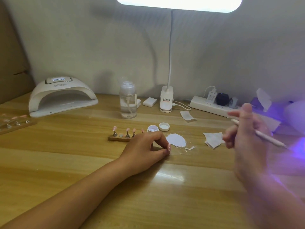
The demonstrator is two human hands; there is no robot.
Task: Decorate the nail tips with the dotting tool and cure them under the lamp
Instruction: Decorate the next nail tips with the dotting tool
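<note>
On the wooden table (66, 162), left fingers (160, 139) pinching a nail tip (169, 147); right fingers (231, 129) round the dotting tool (264, 136).

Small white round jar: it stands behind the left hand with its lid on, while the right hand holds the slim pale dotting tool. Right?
No: the head view shows the small white round jar open, its white lid lying beside it. It does stand behind the left hand, and the right hand holds the slim pale dotting tool.
</note>
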